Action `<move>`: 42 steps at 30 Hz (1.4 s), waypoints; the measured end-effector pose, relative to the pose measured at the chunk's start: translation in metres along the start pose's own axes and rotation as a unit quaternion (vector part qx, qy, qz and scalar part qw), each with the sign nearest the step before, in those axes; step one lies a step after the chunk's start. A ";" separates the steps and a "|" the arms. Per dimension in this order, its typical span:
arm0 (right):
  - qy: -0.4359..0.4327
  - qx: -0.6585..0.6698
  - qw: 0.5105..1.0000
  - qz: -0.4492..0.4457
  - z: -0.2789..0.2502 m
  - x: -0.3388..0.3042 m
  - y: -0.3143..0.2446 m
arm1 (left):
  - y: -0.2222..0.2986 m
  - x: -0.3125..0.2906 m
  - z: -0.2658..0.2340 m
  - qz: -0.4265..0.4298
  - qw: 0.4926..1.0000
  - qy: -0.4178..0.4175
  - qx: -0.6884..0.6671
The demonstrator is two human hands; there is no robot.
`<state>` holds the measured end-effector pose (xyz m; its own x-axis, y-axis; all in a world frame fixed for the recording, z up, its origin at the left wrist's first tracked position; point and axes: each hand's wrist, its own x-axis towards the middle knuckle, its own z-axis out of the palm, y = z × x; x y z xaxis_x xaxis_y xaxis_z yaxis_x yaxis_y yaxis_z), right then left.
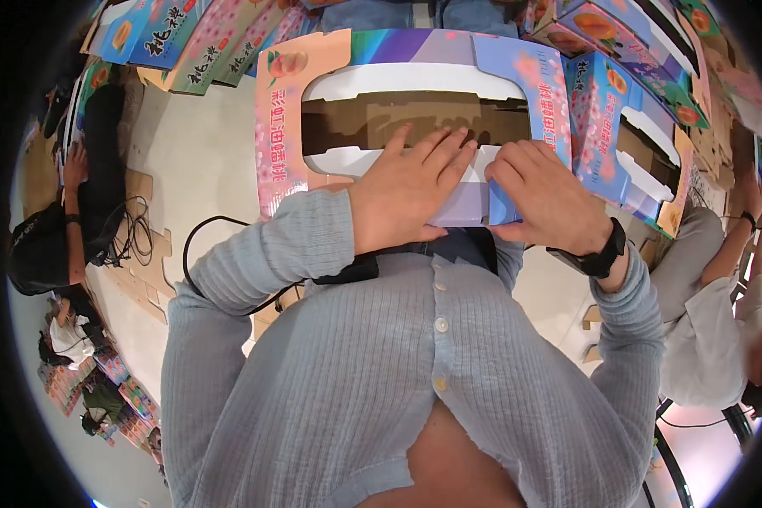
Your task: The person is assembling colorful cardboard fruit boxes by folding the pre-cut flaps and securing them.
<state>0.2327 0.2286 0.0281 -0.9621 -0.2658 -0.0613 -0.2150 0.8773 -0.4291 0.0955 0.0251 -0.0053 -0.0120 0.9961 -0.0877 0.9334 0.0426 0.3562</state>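
A printed cardboard fruit box [281, 157] lies in front of me, pink at its left end and blue-purple at its right. Its top has a wide opening with white-edged flaps, and brown cardboard shows inside. My left hand [408, 190] rests flat on the near side, fingers stretched over the white flap [339, 161] toward the opening. At the near right corner my right hand [550, 190] is closed round a blue cardboard flap [501, 203], with fingers on top and the thumb low on the near face. The inner side of that corner is hidden by my fingers.
More printed boxes [199, 51] stand at the far left. Another open-topped box [605, 127] sits close on the right, with further boxes [626, 34] behind it. A black cable [196, 233] loops by my left arm. People work on both sides; cardboard pieces [140, 271] lie on the floor.
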 end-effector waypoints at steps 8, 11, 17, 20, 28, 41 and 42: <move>-0.053 0.050 0.997 0.000 -0.006 0.003 0.003 | -0.002 -0.001 -0.001 -0.015 1.000 -0.025 -0.001; -0.063 0.079 0.995 0.001 -0.005 0.002 0.009 | -0.002 -0.001 -0.002 -0.007 1.000 -0.023 -0.003; 0.000 0.009 1.000 -0.011 0.012 0.004 0.022 | 0.001 0.000 -0.004 -0.002 0.999 -0.032 -0.023; -0.049 0.000 0.999 0.014 0.019 0.008 0.023 | 0.003 0.001 -0.002 0.001 0.999 -0.034 -0.025; -0.067 0.014 0.997 0.041 0.029 0.013 0.019 | 0.006 -0.004 -0.003 0.008 1.000 -0.023 -0.007; -0.084 0.025 0.995 0.044 0.024 0.019 0.020 | -0.091 -0.054 -0.056 0.020 0.999 -0.026 -0.031; -0.092 0.025 0.994 0.047 0.025 0.019 0.020 | -0.092 -0.058 -0.054 0.025 0.999 -0.042 -0.019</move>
<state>0.2138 0.2316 -0.0040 -0.9295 -0.2557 -0.2657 -0.1117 0.8819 -0.4580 -0.0088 -0.0326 0.0171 0.0656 0.9870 -0.1467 0.9181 -0.0022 0.3962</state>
